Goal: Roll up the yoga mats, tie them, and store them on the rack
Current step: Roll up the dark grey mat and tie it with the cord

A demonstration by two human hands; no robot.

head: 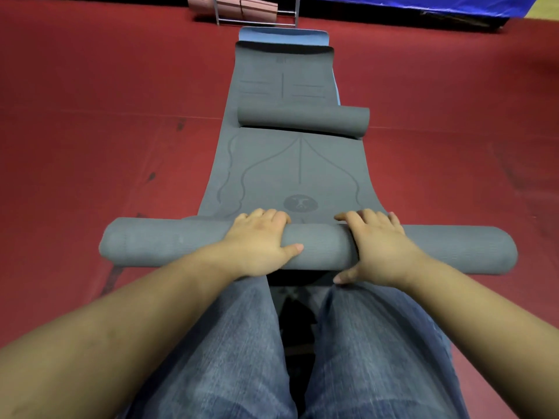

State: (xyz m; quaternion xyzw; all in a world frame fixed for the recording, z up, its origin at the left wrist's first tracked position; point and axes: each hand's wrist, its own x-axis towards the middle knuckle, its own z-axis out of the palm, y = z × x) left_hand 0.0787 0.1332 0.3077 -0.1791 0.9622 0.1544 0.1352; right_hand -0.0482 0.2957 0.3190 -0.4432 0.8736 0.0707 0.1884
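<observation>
Now both hands, left hand [260,243] and right hand [378,249], curl over and grip the grey mat roll [320,247] on the red floor [106,116].

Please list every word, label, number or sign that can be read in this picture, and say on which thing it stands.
No readable text in this view.
Grey mat: a round emblem and embossed guide lines, no letters.
Far end of the same mat: a small mark, too small and blurred to read.
Pink mats on the rack: no label visible.
</observation>
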